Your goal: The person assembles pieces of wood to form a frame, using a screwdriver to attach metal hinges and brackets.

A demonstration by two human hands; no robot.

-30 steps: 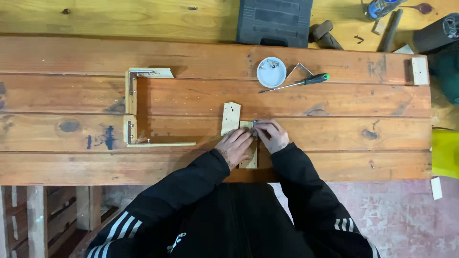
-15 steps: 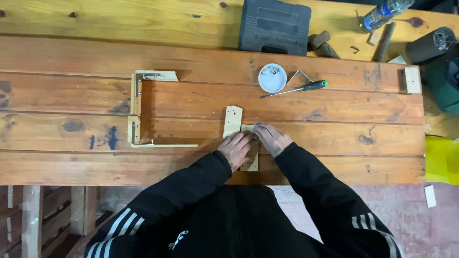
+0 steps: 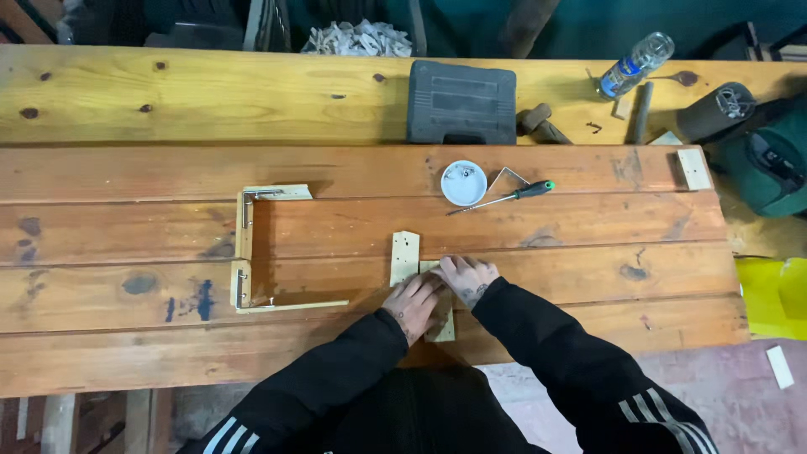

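Two short pale wooden slats [image 3: 404,256] lie side by side near the front of the reddish plank table [image 3: 588,261]. My left hand [image 3: 414,306] presses on the nearer slat, fingers curled over it. Beside it, my right hand [image 3: 466,276] pinches something small at the top of the same slat; what it pinches is hidden. A U-shaped frame of pale slats [image 3: 245,252] joined by metal brackets lies to the left. Further back sit a white round dish [image 3: 464,182] with small hardware and a screwdriver [image 3: 503,198] with a green-and-black handle.
A dark plastic tool case [image 3: 461,102] rests on the lighter back bench, with a hammer [image 3: 538,123], a plastic bottle [image 3: 636,64] and a dark roll [image 3: 716,110] to its right. A small wood block [image 3: 694,168] lies at the table's right end. A yellow object [image 3: 773,298] stands off the right edge.
The view has shifted downward, so the table sits lower in the picture and more of the back bench shows. Both hands stay on the slats with only slight finger movement.
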